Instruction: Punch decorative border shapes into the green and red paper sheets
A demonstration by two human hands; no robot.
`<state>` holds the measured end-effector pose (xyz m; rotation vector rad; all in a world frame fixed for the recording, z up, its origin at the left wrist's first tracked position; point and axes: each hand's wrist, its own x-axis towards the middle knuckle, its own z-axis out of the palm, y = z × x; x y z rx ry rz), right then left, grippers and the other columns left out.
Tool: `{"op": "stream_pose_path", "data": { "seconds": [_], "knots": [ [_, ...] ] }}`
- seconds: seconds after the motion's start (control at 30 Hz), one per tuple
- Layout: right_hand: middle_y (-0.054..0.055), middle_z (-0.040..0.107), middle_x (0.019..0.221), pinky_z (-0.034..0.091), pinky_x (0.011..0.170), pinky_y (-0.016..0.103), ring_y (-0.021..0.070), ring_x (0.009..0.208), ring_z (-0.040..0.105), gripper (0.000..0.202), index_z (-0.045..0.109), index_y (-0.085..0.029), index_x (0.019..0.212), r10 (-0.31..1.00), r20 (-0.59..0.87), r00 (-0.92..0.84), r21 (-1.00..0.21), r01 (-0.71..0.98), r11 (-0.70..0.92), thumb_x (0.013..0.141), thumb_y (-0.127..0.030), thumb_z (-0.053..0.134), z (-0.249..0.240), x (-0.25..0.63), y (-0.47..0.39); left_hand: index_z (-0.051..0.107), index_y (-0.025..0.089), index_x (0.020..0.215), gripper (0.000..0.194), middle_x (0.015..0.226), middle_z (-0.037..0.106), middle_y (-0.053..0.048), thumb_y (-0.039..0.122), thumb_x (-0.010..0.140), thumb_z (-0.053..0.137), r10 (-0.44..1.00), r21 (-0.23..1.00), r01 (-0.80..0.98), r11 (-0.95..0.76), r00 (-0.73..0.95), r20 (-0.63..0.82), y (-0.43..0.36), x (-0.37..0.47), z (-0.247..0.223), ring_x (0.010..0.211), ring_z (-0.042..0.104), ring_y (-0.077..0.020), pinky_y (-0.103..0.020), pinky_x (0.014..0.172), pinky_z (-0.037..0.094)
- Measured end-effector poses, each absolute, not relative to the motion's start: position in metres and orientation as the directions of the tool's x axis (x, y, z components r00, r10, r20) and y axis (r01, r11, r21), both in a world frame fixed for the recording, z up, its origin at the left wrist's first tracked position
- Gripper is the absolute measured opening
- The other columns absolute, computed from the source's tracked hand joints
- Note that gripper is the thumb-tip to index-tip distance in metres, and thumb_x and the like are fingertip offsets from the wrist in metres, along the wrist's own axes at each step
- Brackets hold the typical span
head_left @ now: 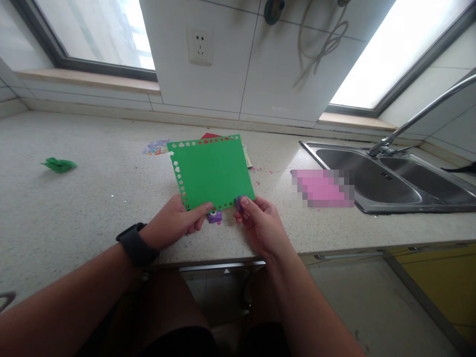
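Observation:
A green sheet of paper is held tilted above the counter, with small flower, heart and star shapes cut through along its edges. My left hand pinches its lower left edge, thumb on top. At the lower right edge, my right hand grips a small purple craft punch between thumb and fingers; the punch sits over the paper's edge. Another purple craft punch lies on the counter just below the sheet, between my hands. Part of a red paper shows behind the green sheet.
On the counter lie a heap of colourful paper bits, a crumpled green piece and scattered pink bits. A blurred pink sheet rests beside the double sink on the right. A tap rises behind the sink.

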<state>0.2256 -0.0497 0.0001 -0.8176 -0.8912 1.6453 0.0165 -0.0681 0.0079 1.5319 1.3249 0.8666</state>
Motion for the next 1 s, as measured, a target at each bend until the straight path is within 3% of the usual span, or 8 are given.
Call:
{"op": "stream_pose_path", "data": {
  "seconds": [0.6,0.77,0.87,1.0],
  "knots": [
    [0.000,0.065,0.072,0.048,0.055,0.026,0.0114,0.057,0.059,0.027,0.073,-0.018,0.077,0.970,-0.083,-0.230,-0.863,-0.471,-0.186,0.072,-0.039,0.088,0.003,0.226,-0.051,0.054,0.018,0.052,0.051,0.044,0.048,0.002,0.047,0.094,0.057,0.982,0.960,0.280,-0.016,0.185,-0.038,-0.069,0.016,0.009,0.041,0.042,-0.0090,-0.023,0.046,0.034],
    [0.001,0.066,0.072,0.045,0.053,0.026,0.0130,0.058,0.059,0.027,0.072,-0.019,0.078,0.989,-0.081,-0.127,-0.858,-0.497,-0.134,0.074,-0.042,0.085,0.001,0.230,-0.051,0.055,0.018,0.051,0.052,0.043,0.048,0.002,0.048,0.093,0.058,0.988,0.968,0.249,0.011,0.148,-0.049,-0.069,0.015,0.007,0.041,0.041,-0.0090,-0.024,0.045,0.032],
    [0.002,0.067,0.073,0.043,0.053,0.028,0.0149,0.059,0.059,0.029,0.073,-0.020,0.083,0.995,-0.061,-0.084,-0.924,-0.373,-0.088,0.077,-0.047,0.081,0.000,0.240,-0.053,0.055,0.018,0.051,0.052,0.044,0.049,0.001,0.049,0.092,0.059,0.989,0.974,0.227,0.027,0.139,-0.059,-0.068,0.015,0.006,0.041,0.041,-0.0089,-0.024,0.044,0.031],
    [0.004,0.069,0.076,0.044,0.062,0.032,0.0181,0.067,0.058,0.031,0.077,-0.022,0.089,0.990,0.080,-0.113,-0.994,0.066,0.088,0.087,-0.053,0.070,0.001,0.260,-0.056,0.055,0.017,0.053,0.051,0.046,0.049,0.002,0.050,0.093,0.059,0.988,0.979,0.203,0.031,0.139,-0.060,-0.067,0.014,0.004,0.042,0.041,-0.0082,-0.023,0.044,0.030]
  ]
}}
